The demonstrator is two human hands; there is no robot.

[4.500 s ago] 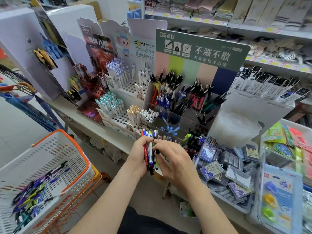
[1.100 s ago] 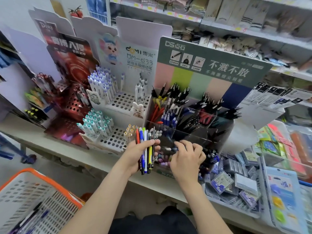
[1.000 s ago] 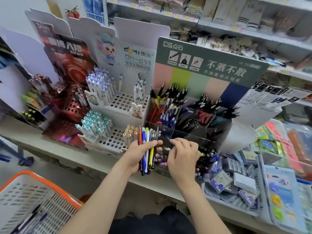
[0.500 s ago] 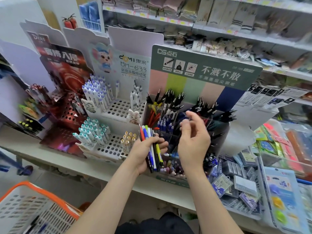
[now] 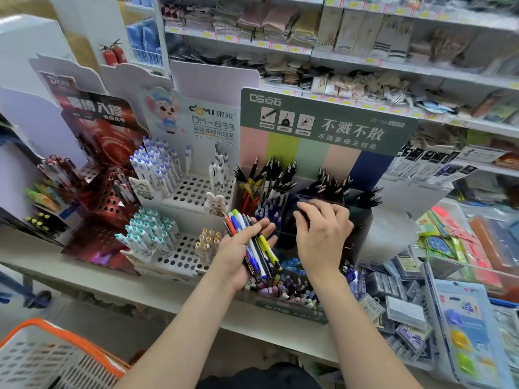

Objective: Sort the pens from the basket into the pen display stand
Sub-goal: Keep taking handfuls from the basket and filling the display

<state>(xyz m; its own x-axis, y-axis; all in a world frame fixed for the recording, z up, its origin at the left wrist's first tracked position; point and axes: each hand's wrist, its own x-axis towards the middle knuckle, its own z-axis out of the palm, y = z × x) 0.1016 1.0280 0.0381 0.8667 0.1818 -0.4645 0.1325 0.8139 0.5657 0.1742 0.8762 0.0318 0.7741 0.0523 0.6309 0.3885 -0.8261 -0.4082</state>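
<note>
My left hand (image 5: 234, 255) grips a bundle of pens (image 5: 239, 220), red, blue, white, green, black and yellow, in front of the pen display stand (image 5: 325, 127). The stand is clear and tiered, with a green header, and holds black, blue and red pens in its compartments. My right hand (image 5: 323, 234) reaches over a middle compartment with bent fingers pointing left. Whether it holds a pen is hidden. The white basket with an orange rim (image 5: 70, 336) sits at the bottom left, its contents mostly out of view.
A white perforated stand (image 5: 193, 192) with purple and teal pens stands left of the clear one, and a red stand (image 5: 106, 197) further left. Packaged stationery (image 5: 404, 307) fills bins on the right. Shelves of folded goods (image 5: 280, 21) rise behind.
My right hand has dropped from above the stand down over a middle compartment. My left hand keeps its pen bundle and has tilted slightly. The view has shifted a little.
</note>
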